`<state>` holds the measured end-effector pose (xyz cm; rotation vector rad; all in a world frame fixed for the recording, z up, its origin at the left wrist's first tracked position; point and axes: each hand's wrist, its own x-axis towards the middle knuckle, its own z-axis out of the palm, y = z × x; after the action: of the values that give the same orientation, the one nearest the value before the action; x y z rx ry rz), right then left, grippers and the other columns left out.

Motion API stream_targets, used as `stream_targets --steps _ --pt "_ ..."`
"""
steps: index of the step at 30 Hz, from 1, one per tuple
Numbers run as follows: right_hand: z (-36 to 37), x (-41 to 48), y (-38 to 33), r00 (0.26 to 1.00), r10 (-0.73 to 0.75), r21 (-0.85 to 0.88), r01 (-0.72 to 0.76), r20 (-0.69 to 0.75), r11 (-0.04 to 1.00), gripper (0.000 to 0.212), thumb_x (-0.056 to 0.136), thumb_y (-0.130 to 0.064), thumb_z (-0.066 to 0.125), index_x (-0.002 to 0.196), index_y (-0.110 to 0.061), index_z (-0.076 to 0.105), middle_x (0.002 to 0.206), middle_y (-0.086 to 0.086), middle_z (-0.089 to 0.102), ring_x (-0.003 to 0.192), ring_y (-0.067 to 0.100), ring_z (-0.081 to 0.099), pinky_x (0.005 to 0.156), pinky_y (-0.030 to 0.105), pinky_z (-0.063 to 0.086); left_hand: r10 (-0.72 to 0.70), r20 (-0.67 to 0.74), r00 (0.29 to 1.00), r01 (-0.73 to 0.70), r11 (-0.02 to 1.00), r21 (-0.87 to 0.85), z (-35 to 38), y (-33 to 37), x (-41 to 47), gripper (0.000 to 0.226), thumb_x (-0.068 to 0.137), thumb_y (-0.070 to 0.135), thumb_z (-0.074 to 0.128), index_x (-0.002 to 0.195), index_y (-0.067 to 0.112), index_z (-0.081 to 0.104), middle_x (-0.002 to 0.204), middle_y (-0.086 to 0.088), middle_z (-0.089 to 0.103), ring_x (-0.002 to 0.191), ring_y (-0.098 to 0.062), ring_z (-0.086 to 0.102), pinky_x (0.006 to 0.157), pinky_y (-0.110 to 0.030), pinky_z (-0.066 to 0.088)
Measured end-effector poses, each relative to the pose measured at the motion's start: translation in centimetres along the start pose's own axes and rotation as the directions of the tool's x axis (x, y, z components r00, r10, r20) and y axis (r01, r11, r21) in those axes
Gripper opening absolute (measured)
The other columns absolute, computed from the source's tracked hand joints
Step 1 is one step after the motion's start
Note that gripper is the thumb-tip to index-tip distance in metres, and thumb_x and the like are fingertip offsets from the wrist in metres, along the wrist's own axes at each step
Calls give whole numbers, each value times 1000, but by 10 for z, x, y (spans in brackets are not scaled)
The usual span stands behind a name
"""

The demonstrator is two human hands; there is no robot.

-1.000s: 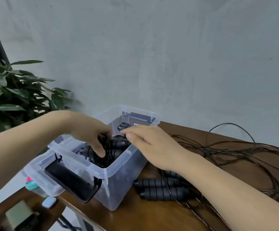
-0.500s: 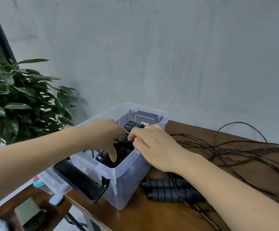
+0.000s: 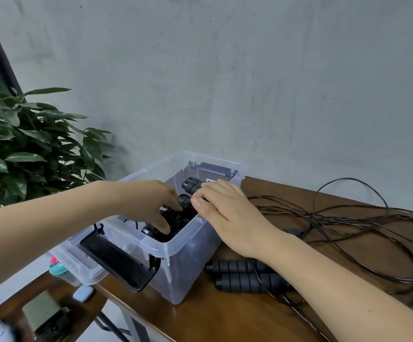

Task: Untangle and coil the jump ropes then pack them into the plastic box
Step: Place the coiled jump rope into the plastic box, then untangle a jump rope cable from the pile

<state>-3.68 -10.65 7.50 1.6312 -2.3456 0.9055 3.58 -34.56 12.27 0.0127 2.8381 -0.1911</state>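
Note:
A clear plastic box stands at the left end of the wooden table. Inside it lies a coiled black jump rope. My left hand reaches down into the box and holds the coil between thumb and fingers. My right hand comes over the box's right rim and grips that rope's black handles, whose ends poke out past my fingers. Two more ribbed black handles lie on the table beside the box, under my right forearm. Their thin black rope sprawls tangled to the right.
A black latch handle hangs off the box's near end. Another clear plastic piece sits lower left, over a low side table holding a teal cup and a small white case. A leafy plant stands left; the wall is close behind.
My right hand went from lying flat over the box to curling round the handles at its far side. My left hand shifted further into the box on the coil.

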Motion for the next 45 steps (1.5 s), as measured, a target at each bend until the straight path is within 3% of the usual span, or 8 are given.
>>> stream_targets --steps 3,6,13,17,21,32,37,45 --pt "-7 -16 1 999 31 91 -29 -24 995 46 112 -56 29 125 -30 65 135 -22 60 147 -7 33 125 26 19 -56 11 998 57 977 -207 2 -5 -10 81 67 76 76 141 71 43 144 25 54 122 -6 61 94 -46 62" --pt "-17 -32 1 997 50 91 -44 -67 995 49 111 -59 28 135 -33 63 149 -24 54 153 -10 24 127 29 19 -74 -57 996 55 957 -284 -9 -2 -20 70 80 67 79 142 67 47 142 30 56 122 6 60 102 -37 58" --pt "-51 -64 12 976 169 122 -153 -138 981 31 112 -48 40 129 -37 64 128 -27 62 132 -4 49 114 36 41 -112 -539 835 -147 898 -416 -39 47 -26 21 97 46 69 117 42 72 110 27 73 97 12 65 89 -26 55" --pt "-71 -97 28 949 267 142 -245 -166 959 28 111 -48 43 122 -37 66 121 -24 66 125 -1 55 110 37 45 -113 -633 765 -250 855 -454 -46 98 -21 16 96 45 68 110 40 74 95 25 74 90 9 65 78 -16 54" --pt "-90 -135 41 927 341 134 -322 -157 937 26 111 -47 44 120 -38 68 118 -24 66 124 -2 55 105 27 44 -42 -631 775 -317 838 -445 -42 146 -8 13 97 37 71 109 40 73 95 21 74 90 12 64 73 -1 42" --pt "-105 -238 84 842 505 33 -508 -189 861 22 110 -46 48 123 -42 65 119 -30 61 122 -3 53 100 24 44 137 -461 877 -360 823 -440 1 230 44 26 95 44 74 120 40 69 104 21 70 90 5 68 88 -26 59" --pt "-91 -261 104 842 521 -103 -535 -138 838 27 110 -48 45 132 -41 60 125 -24 58 121 0 49 98 27 48 171 -315 933 -290 878 -381 39 229 62 42 89 51 78 128 44 63 114 22 62 103 3 62 91 -23 57" --pt "-69 -262 117 858 505 -181 -513 -92 839 46 105 -54 56 148 -38 55 128 -22 61 124 -1 47 111 31 43 145 -490 860 -285 932 -225 62 262 97 49 87 76 63 125 45 63 125 20 49 122 -8 46 108 -39 42"
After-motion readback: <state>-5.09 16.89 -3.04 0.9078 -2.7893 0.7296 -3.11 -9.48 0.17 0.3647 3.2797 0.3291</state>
